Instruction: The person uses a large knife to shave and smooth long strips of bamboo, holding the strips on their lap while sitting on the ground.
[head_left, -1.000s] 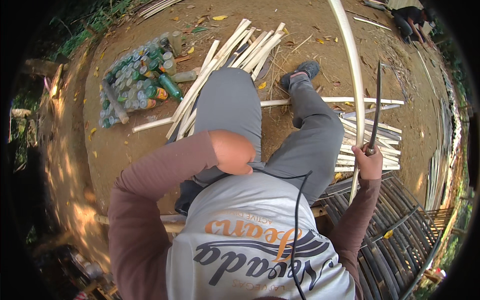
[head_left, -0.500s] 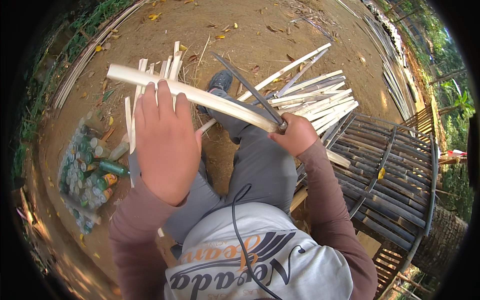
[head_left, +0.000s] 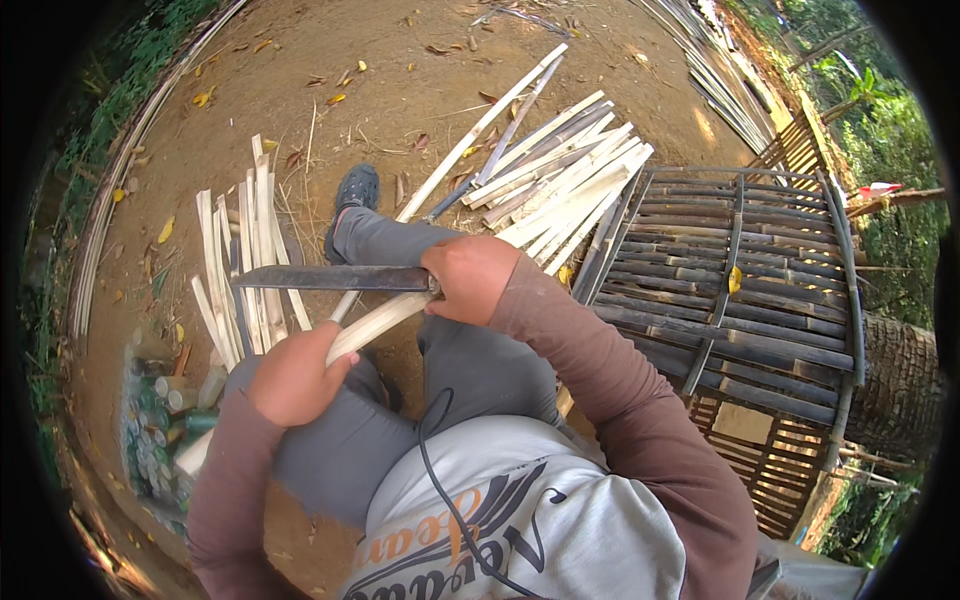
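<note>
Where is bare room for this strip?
Open: leaf-strewn dirt beyond the clog, left of the long strip; also the slatted bamboo platform right of the strip pile, bar one yellow leaf. Crowded: near the left hand, with another pile and glass bottles.

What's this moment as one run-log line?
left hand: gripping pale strip | right hand: holding dark-bladed knife, by strip's end | nearby: pile of strips, slatted bamboo rack, bottles

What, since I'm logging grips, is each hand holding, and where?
Right hand: the long knife, by its handle. Left hand: the pale strip, partway along it; whether the right also grips its end is unclear.
</note>
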